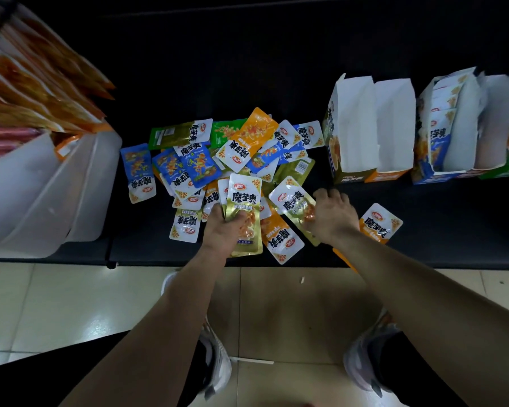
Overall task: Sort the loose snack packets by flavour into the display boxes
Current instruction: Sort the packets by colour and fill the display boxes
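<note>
Head view, looking down.

- Black shelf (276, 69): one loose pile of snack packets (235, 151) mid-shelf, in blue, orange, green and gold. They overlap too much for a firm count, well over a dozen.
- One orange packet (379, 223) lies apart, right of the pile and just beside the right wrist.
- Display boxes: four in a row at the right, touching side by side. They are the gold box (340, 136), orange box (394, 121), blue box (422, 171) and green box (500, 170). The blue one holds packets standing upright. The gold and orange show only white inner walls.
- Left hand (227, 227): fingers curled round a gold stack (244, 201), several packets, held upright at the pile's near edge.
- Right hand (334, 215): pinching the lower end of a single gold packet (291, 198), which is tilted and lies on the pile's right side.
- Both forearms cross the shelf's front edge and cover some packets.
- Far left: white plastic bins (36, 195) with long orange packs (41, 92).
- Below: tiled floor (71, 304) and two shoes (215, 368).
</note>
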The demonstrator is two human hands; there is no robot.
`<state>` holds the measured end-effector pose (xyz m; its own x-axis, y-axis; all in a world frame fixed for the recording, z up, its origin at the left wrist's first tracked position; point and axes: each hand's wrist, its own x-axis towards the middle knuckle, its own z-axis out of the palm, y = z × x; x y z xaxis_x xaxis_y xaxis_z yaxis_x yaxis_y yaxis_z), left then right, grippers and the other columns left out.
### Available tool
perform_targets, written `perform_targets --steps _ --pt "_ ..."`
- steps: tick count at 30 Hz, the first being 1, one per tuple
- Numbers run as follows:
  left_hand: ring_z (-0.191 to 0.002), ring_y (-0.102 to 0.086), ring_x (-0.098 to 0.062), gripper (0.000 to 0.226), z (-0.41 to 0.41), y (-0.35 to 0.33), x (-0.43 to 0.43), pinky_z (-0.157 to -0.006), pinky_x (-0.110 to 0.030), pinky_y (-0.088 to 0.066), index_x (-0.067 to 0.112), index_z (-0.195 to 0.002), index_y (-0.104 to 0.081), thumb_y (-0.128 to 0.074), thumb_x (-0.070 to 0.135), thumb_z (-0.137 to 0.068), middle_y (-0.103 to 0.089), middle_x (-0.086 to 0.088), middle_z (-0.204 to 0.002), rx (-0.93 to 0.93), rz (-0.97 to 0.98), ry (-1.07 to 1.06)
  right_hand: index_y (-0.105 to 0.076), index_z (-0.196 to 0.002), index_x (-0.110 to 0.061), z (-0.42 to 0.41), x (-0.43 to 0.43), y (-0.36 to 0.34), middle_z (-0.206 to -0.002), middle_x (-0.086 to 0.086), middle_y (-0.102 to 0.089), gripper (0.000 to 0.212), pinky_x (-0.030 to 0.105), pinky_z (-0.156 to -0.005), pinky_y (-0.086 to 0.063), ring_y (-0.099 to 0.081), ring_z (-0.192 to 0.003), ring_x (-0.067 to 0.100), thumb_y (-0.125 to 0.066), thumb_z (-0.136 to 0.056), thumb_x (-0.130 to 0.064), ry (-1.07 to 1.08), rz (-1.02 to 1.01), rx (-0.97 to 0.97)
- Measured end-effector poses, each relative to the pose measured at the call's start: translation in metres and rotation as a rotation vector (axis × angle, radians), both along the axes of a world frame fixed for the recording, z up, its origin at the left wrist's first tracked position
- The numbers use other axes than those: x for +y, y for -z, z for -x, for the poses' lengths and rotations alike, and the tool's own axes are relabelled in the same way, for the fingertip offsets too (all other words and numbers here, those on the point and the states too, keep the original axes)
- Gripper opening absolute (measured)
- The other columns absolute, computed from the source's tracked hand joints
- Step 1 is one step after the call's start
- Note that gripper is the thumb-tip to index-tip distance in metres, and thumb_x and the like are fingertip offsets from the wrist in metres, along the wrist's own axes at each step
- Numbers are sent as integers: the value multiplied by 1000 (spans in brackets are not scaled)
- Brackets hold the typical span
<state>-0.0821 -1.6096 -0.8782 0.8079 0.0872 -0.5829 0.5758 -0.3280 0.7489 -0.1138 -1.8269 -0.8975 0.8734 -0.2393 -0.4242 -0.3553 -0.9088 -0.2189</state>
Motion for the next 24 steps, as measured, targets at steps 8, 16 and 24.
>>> perform_targets --steps 8,16,24 --pt "-119 -55 -19 54 8 -32 -22 -105 -36 -33 19 -141 -42 -67 27 -94 -59 7 -119 55 200 -95 -57 -103 -16 11 -7 -56 -91 -1 -66 17 28 -63 -47 -64 -83 16 -68 -95 -26 448 -743 -165" --pt "-131 -51 -27 124 27 -126 -60 -104 -59 -44 37 -154 -19 -92 50 -54 -43 -1 -153 38 516 19 -62 -115 -17 40 -13 -155 -108 4 -75 43 51 -101 -51 -71 -104 24 -80 -77 -27 583 -1121 -151" --pt "-144 -37 -22 123 82 -217 -62 -112 -55 -36 56 -146 -26 -93 63 -42 -30 7 -160 -102 551 206 -65 -118 -9 112 -29 -269 -108 13 -75 37 44 -83 -60 -73 -99 30 -74 -84 3 479 -1276 -156"
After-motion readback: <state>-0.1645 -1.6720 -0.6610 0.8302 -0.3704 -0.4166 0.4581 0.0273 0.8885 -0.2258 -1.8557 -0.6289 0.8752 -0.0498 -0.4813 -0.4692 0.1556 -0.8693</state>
